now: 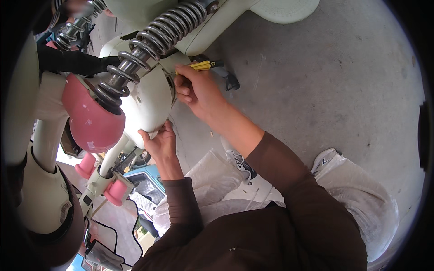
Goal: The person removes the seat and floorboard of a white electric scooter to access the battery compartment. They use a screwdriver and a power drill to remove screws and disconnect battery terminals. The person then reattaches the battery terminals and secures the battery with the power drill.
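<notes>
A cream rounded housing (149, 101) is at upper centre, part of a cream and pink vehicle. My left hand (160, 142) grips its lower edge with thumb and fingers. My right hand (196, 92) is closed on a yellow-and-black handled tool (200, 66) at the housing's right side; the tool's working end is hard to make out. A large coil spring (156, 36) crosses diagonally above the housing, its lower end in a pink cover (95, 124).
A second spring (72, 31) is at upper left. Cream tubes and pink cylinders (115, 192) fill the left side. A light blue object (153, 174) sits behind my left arm. My legs, in translucent coverings, rest low on the grey concrete floor (330, 77).
</notes>
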The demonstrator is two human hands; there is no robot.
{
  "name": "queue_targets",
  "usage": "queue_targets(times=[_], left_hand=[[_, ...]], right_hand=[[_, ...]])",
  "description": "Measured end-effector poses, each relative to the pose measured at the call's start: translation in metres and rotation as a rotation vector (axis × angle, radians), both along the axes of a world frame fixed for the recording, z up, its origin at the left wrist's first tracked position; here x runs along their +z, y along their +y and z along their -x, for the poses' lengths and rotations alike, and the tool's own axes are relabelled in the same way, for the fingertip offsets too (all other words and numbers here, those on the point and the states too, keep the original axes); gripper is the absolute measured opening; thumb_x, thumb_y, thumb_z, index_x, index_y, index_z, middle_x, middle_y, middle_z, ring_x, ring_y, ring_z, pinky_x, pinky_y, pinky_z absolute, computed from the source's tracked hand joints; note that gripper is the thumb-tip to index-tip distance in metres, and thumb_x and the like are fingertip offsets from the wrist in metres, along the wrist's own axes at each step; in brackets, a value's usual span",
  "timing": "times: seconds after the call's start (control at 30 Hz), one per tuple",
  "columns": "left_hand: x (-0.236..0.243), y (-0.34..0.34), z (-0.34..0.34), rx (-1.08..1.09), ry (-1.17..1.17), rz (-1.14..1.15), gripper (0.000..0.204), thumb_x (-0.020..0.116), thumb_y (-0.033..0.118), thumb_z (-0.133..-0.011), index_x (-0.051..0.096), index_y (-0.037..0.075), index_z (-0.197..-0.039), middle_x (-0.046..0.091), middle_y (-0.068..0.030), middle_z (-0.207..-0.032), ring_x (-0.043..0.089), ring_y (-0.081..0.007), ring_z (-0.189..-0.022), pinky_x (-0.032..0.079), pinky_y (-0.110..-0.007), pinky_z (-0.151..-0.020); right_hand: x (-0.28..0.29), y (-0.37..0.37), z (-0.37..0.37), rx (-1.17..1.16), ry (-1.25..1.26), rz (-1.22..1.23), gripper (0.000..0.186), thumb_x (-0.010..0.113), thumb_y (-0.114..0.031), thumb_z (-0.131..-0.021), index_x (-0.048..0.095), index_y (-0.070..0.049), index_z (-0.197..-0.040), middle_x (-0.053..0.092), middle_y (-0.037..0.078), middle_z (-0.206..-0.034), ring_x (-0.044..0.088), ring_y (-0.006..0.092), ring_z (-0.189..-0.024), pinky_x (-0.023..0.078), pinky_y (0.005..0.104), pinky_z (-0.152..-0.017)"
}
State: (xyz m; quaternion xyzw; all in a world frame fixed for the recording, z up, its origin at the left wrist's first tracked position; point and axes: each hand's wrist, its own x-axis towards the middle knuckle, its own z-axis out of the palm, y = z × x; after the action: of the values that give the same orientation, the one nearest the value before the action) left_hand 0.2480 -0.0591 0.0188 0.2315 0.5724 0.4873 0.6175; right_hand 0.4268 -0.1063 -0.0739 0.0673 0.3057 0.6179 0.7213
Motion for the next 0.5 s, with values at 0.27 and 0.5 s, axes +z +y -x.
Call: queue_targets(times=[0.27, 0.5], left_hand=[[-0.007, 0.003, 0.01, -0.093, -0.027, -0.055, 0.053, 0.052, 0.048, -0.092, 0.047, 0.008, -0.127, 0.051, -0.0098, -0.127, 0.054, -0.0258, -0.111, 0.048, -0.046, -0.093], [-0.002, 0.005, 0.009, -0.093, -0.087, -0.006, 0.06, 0.055, 0.048, -0.09, 0.04, 0.007, -0.132, 0.044, -0.0117, -0.132, 0.044, -0.0285, -0.122, 0.038, -0.046, -0.105]], right_hand=[[-0.011, 0.009, 0.001, -0.004, 0.039, -0.099, 0.007, 0.062, -0.011, -0.086, 0.056, -0.01, -0.082, 0.06, 0.004, -0.067, 0.047, 0.0105, -0.05, 0.034, 0.0225, -0.044], [-0.001, 0.023, 0.004, 0.007, 0.168, 0.019, 0.007, 0.062, -0.011, -0.086, 0.055, -0.011, -0.083, 0.057, 0.003, -0.064, 0.048, 0.0128, -0.052, 0.039, 0.0261, -0.047]])
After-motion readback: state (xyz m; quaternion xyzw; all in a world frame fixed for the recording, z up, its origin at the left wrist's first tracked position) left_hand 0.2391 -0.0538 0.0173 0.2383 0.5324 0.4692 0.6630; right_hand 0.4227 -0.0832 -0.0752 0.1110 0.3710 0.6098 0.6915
